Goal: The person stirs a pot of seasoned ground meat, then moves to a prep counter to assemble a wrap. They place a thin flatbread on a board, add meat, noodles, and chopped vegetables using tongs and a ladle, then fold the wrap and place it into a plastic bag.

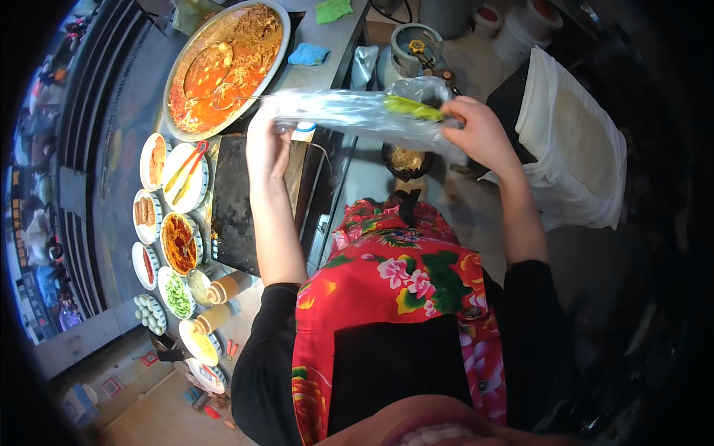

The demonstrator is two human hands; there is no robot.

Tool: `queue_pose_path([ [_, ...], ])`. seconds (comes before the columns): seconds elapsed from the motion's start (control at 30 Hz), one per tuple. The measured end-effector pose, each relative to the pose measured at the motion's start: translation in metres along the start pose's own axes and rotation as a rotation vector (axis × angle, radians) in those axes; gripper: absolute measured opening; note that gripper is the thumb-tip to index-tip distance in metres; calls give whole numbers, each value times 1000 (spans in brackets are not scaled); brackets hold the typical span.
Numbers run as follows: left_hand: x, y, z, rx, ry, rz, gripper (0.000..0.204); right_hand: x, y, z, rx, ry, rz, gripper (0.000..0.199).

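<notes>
A transparent plastic bag (349,111), blurred by motion, is stretched crosswise in front of me between both hands. My left hand (269,143) grips its left end, with the fingers partly hidden behind the plastic. At the other end, my right hand (477,132) pinches the bag between thumb and fingers. A bright green patch (413,108) shows on or inside the bag near my right hand; I cannot make out what it is. Beyond my left hand stands a large round pan (169,111) of red broth and noodle-like food, with a ladle (195,65) in it.
Left of the dark griddle (236,204) are several food bowls, among them chopped greens (176,294) and red sauce (181,244). Red-handled tongs (187,171) rest on a plate. Squeeze bottles (229,287) stand nearby. A gas cylinder (394,68) and a white-cloth-covered container (587,160) flank the right.
</notes>
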State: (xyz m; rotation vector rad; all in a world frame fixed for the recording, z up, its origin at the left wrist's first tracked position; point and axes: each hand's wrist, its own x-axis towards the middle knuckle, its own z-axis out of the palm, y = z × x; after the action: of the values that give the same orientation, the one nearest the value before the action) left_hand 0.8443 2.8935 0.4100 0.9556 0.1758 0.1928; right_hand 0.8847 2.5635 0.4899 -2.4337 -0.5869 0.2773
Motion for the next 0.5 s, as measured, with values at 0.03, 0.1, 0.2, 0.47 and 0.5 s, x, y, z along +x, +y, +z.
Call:
queue_pose_path([
  [0.03, 4, 4, -8, -456, 55, -174, 29, -3, 9, -7, -90, -131, 181, 25],
  [0.1, 18, -1, -14, -837, -354, -433, 29, 3, 31, -1, 241, 23, -257, 26],
  [0.2, 11, -26, -2, -798, -308, -416, 34, 14, 66, 13, 1216, 41, -34, 23],
  [0.47, -21, -36, 43, 467, -868, 44, 59, 28, 50, 38, 334, 331, 142, 31],
  [0.5, -20, -40, 43, 534, -804, 1, 56, 25, 41, 45, 282, 327, 35, 31],
])
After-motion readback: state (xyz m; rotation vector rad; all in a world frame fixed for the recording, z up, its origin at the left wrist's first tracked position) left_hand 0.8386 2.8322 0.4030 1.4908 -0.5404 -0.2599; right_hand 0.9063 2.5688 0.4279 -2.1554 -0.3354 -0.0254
